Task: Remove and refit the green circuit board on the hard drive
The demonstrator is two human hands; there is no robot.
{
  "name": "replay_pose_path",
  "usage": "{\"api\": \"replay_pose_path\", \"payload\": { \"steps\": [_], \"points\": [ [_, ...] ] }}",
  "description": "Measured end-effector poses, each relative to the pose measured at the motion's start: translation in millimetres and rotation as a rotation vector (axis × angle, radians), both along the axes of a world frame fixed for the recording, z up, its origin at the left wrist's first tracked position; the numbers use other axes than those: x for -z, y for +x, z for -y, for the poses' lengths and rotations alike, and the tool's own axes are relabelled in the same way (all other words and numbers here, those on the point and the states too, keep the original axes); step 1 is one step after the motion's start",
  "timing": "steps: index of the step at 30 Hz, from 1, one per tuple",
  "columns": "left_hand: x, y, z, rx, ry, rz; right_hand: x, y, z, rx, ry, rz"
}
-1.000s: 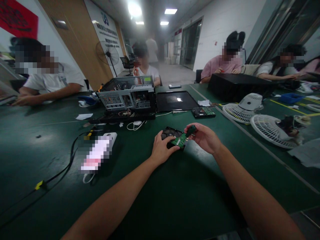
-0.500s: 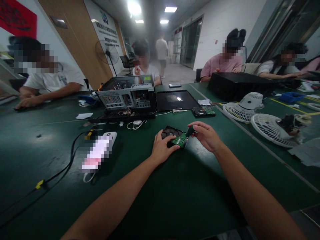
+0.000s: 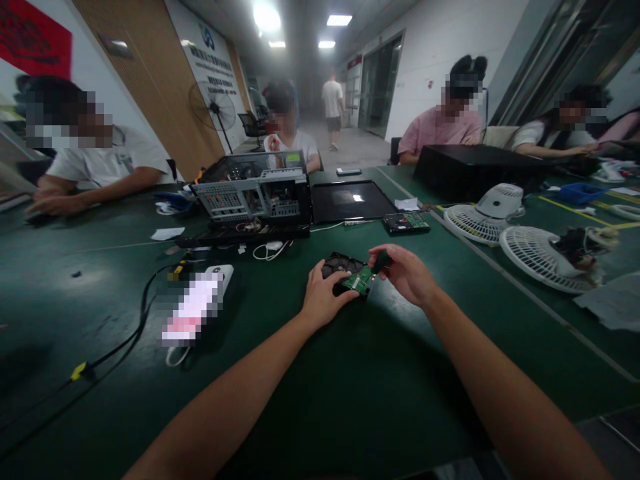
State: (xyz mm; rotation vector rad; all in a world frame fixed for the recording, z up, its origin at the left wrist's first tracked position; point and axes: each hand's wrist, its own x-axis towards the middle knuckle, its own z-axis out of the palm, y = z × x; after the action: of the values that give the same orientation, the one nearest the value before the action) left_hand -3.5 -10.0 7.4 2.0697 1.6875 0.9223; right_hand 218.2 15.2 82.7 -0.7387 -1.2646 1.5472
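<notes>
A black hard drive (image 3: 344, 268) with a small green circuit board (image 3: 363, 277) on its near side lies on the green table (image 3: 350, 387) in front of me. My left hand (image 3: 323, 297) grips the drive's near left edge, fingers curled on it. My right hand (image 3: 406, 273) pinches a dark-handled screwdriver (image 3: 381, 261) whose tip points down at the circuit board.
An open computer case (image 3: 255, 193) and a black side panel (image 3: 350, 200) stand behind the drive. A second hard drive (image 3: 406, 223) lies to the right. Two white fan grilles (image 3: 540, 257) sit at right. A phone (image 3: 197, 303) and black cables (image 3: 125, 333) lie at left. Several people sit around the tables.
My right hand has dropped a little and moved closer to the circuit board with the screwdriver. My left hand stays on the drive. A person in the corridor walks farther away.
</notes>
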Motion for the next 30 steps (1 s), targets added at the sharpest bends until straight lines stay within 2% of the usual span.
{"api": "replay_pose_path", "payload": {
  "steps": [11, 25, 30],
  "points": [
    [0.0, -1.0, -0.3, 0.017, 0.009, 0.011, 3.8, 0.0, -1.1, -0.038, -0.033, -0.036],
    [1.3, -0.6, -1.3, 0.015, -0.012, 0.006, 6.0, 1.1, -1.5, -0.019, 0.015, -0.018],
    [0.1, -0.7, -0.8, 0.012, -0.003, 0.005, 2.2, 3.2, -2.0, 0.055, 0.061, 0.049]
  ]
}}
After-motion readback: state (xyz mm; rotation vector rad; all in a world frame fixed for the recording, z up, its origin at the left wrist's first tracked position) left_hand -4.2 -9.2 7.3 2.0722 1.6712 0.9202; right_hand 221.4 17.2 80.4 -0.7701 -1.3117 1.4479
